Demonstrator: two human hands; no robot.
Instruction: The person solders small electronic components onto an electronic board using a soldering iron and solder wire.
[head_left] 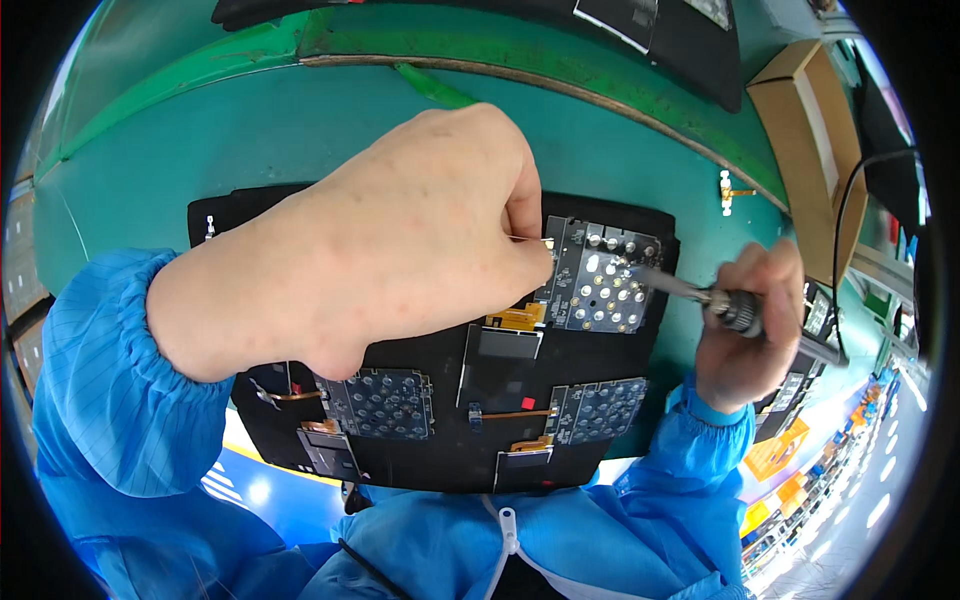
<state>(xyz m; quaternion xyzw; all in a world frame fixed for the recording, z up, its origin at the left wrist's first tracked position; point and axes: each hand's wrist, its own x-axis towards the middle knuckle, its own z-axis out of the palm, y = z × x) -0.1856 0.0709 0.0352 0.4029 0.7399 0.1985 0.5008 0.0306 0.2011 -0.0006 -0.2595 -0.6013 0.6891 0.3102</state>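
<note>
Right of centre, we're probably soldering the board (602,292) — right hand (750,325) gripping iron (676,284), left hand (465,190) unclear; steadiness needed next.

The blue smock's (420,530) cuffs (712,416) are gathered, its zip (508,522) white.

From my remote station I noted the surroundings as follows. A green tabletop (120,190) formed the ground of the view, its far side bounded by a brown edging strip (570,88) that curved with the lens; a loose green strip (435,87) lay against this edging. Beyond it I observed a black pad (700,70) bearing a pale rectangular panel (612,18). At upper right stood an open cardboard box (800,150), long and narrow. At lower right I recorded orange objects (778,450), too blurred to identify, and, at lower left, a glossy blue surface (300,505) with bright reflections.
</note>
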